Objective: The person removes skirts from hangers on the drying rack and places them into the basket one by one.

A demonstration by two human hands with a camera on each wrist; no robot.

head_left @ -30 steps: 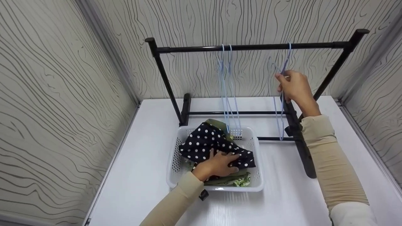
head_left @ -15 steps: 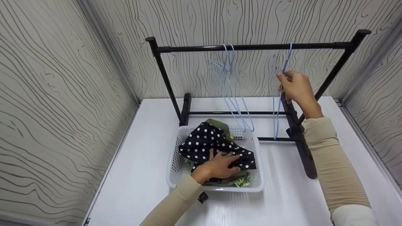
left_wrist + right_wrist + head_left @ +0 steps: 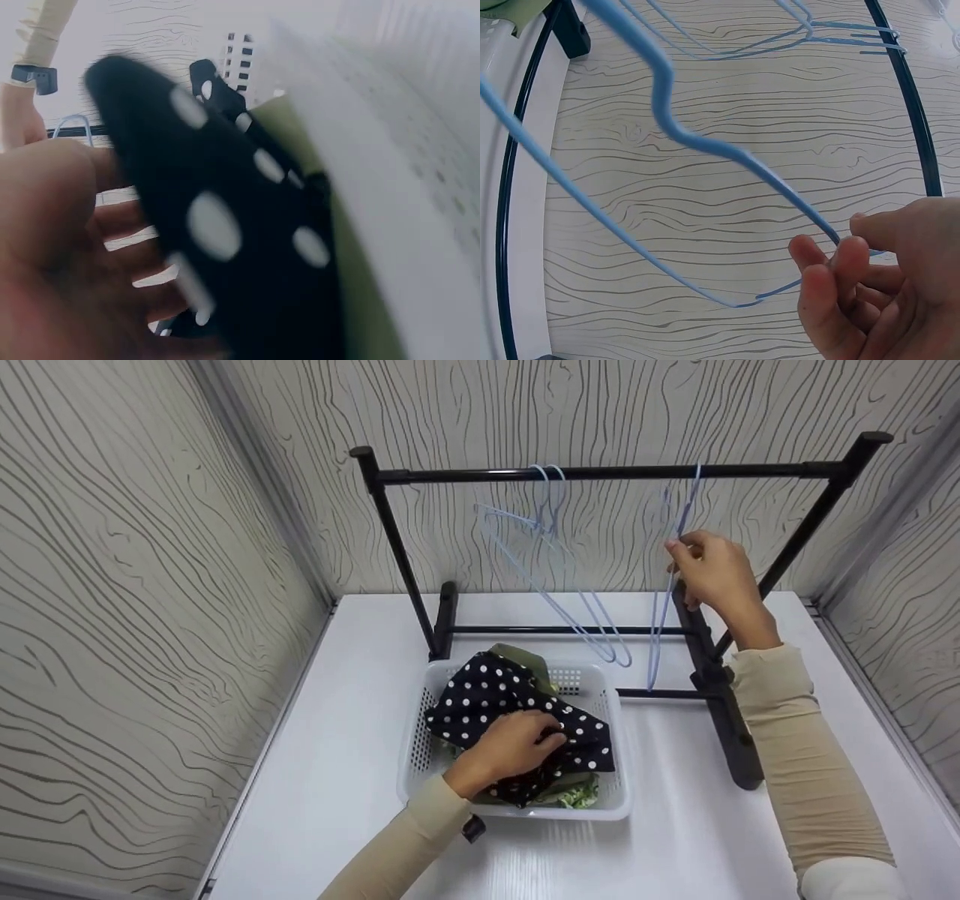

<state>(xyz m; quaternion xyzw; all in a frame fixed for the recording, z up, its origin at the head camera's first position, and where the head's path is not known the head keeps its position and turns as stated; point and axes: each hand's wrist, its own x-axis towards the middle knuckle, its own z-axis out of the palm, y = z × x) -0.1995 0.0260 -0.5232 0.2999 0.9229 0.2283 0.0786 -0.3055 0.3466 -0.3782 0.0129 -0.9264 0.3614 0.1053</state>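
My left hand (image 3: 514, 746) is over a black polka-dot cloth (image 3: 491, 690), a garment whose kind I cannot tell, lying in a white perforated basket (image 3: 619, 787). In the left wrist view, the fingers (image 3: 142, 259) bend in behind a raised fold of the polka-dot cloth (image 3: 217, 225), and their tips are hidden. My right hand (image 3: 716, 574) pinches a blue wire hanger (image 3: 660, 622) between thumb and fingers. That hanger's hook sits on the black rack bar. In the right wrist view, the hanger's bent shoulder wire (image 3: 705, 142) runs into the fingertips.
Two more blue hangers (image 3: 559, 596) hang from the rack's top bar (image 3: 465, 475), left of my right hand. Green cloth (image 3: 521, 660) and green leafy-print cloth (image 3: 577, 793) lie under the polka-dot one. The basket overlaps the rack's base on the white table (image 3: 322, 712); patterned walls surround it.
My left hand has gone from lying flat to bent fingers, and the cloth has bunched toward the basket's near rim. The two free hangers have swung round; the right hand still pinches its hanger.
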